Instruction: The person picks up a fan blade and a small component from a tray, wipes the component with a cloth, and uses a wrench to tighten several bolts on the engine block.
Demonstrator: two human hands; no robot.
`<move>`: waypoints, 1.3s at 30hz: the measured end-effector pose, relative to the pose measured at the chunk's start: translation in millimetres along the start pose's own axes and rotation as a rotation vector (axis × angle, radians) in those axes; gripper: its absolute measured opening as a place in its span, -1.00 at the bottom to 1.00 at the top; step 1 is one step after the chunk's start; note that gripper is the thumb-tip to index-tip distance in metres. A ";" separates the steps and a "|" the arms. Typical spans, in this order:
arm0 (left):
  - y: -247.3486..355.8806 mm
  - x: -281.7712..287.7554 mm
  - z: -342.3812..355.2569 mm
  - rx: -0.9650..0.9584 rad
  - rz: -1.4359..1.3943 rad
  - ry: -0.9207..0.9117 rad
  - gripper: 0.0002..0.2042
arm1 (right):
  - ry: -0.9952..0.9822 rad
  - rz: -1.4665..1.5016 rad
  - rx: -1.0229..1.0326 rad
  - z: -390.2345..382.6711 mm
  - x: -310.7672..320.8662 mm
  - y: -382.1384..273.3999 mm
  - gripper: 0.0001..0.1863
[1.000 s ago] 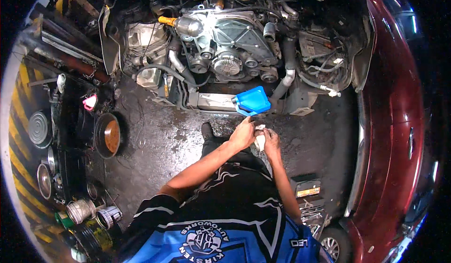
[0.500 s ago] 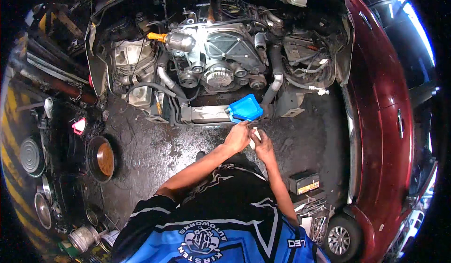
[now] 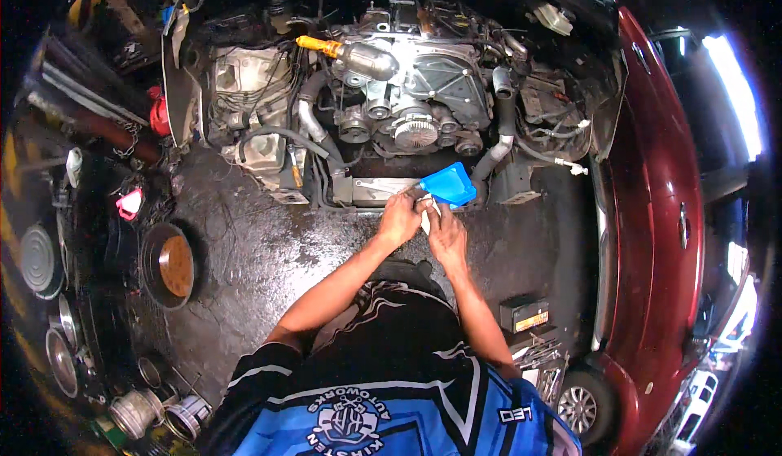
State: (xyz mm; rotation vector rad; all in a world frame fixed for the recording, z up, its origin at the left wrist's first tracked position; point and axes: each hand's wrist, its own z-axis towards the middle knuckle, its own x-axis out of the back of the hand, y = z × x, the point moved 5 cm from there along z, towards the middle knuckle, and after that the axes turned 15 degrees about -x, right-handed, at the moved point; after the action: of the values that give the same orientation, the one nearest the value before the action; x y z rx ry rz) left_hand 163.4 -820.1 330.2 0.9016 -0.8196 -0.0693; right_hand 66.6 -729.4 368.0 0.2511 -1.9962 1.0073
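Currently:
funnel: blue funnel (image 3: pixel 447 185) held low at the front of the engine (image 3: pixel 407 98)
left hand (image 3: pixel 398 219): fingers clamped on its near edge
right hand (image 3: pixel 446 234): fingers closed round a white piece (image 3: pixel 428 212) just beneath
floor: brake drum (image 3: pixel 167 265) well left; battery (image 3: pixel 524 313) right

Overall level: dim; black vignette rings the whole circular picture.
Light source: bright white strip (image 3: pixel 735 94) at far right of the engine (image 3: pixel 407 106), blown out to pure white.
Brightest zone: engine, evenly lit from above, metal parts readable.
Glare: wet sheen on the dark floor (image 3: pixel 269 244) below the engine; a highlight runs along the red car body (image 3: pixel 652 236) to its right.
Shadows: deep left of the engine, where stacked round parts (image 3: pixel 41 260) barely show.
Distortion: strong fisheye; edges right of the engine bow outward.
Focus: centre fairly sharp; rim soft and smeared.
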 end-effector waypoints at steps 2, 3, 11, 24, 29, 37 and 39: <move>7.1 4.0 0.2 -0.007 -0.019 -0.061 -0.69 | 0.133 -0.023 0.154 -4.3 -3.8 0.2 -0.62; 10.3 10.4 -0.6 -0.035 -0.032 -0.036 -0.69 | 0.134 -0.069 0.040 -0.7 -7.5 0.9 -0.67; 35.6 39.0 -10.3 -0.128 -0.128 -0.013 -0.76 | 0.434 0.160 0.028 -31.9 -18.1 -14.7 -0.53; -43.8 130.9 5.6 0.484 -0.994 0.264 -0.58 | 0.489 1.100 -0.768 -56.0 -57.4 236.0 -0.62; -99.6 129.2 -49.1 0.594 -0.419 0.442 -0.51 | 0.416 1.428 -0.808 -56.0 -59.2 229.1 -0.58; -115.8 135.4 -80.6 0.812 -0.218 0.475 -0.38 | 0.211 1.146 -0.651 18.0 -29.2 209.0 -0.57; -128.7 122.0 -80.3 0.663 -0.046 0.622 -0.31 | 0.271 0.822 -0.459 64.6 2.3 224.0 -0.62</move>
State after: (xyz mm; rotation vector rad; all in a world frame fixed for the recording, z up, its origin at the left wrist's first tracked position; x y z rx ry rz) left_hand 336.9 -894.9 283.6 1.4636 -0.2223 0.4499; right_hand -88.3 -630.0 224.9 -0.9716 -2.0208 0.9426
